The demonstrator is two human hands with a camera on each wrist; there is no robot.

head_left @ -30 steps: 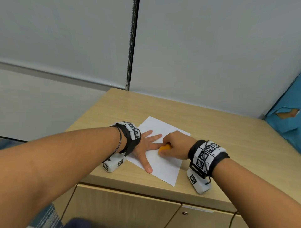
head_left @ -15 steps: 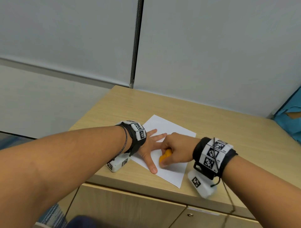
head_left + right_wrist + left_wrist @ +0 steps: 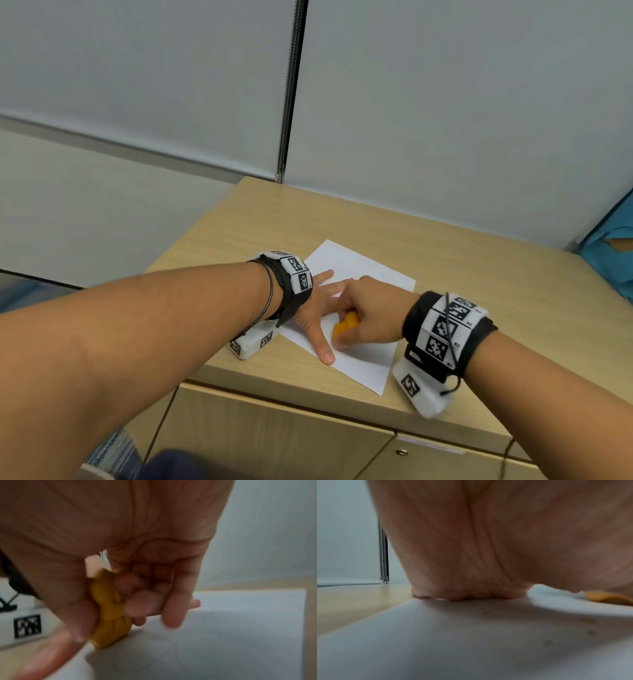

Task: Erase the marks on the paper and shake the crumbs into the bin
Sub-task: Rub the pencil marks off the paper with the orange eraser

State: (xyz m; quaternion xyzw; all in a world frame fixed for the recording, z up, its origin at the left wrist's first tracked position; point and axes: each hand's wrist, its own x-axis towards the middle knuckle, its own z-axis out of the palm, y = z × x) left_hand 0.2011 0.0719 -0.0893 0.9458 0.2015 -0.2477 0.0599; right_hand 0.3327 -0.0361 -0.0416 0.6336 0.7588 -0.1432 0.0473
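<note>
A white sheet of paper (image 3: 363, 356) lies near the front edge of a light wooden cabinet top (image 3: 445, 274). My left hand (image 3: 317, 310) lies flat on the paper's left part, fingers spread, holding it down. My right hand (image 3: 366, 317) grips an orange eraser (image 3: 344, 327) and presses its tip on the paper beside the left thumb. In the right wrist view the eraser (image 3: 109, 609) stands pinched between thumb and curled fingers, over faint pencil lines (image 3: 171, 660). In the left wrist view the palm (image 3: 471, 547) rests on the paper (image 3: 471, 635), with small crumbs (image 3: 590, 632) and the eraser (image 3: 607, 597) at right.
Grey blinds with a bead chain (image 3: 289, 102) hang behind the cabinet. A blue bag-like thing (image 3: 613, 253) sits at the far right. Cabinet doors (image 3: 274, 442) lie below the front edge. No bin is in view.
My right hand has slid the eraser toward me along the paper, from near the left fingers to beside the left thumb. The left hand stays flat on the sheet.
</note>
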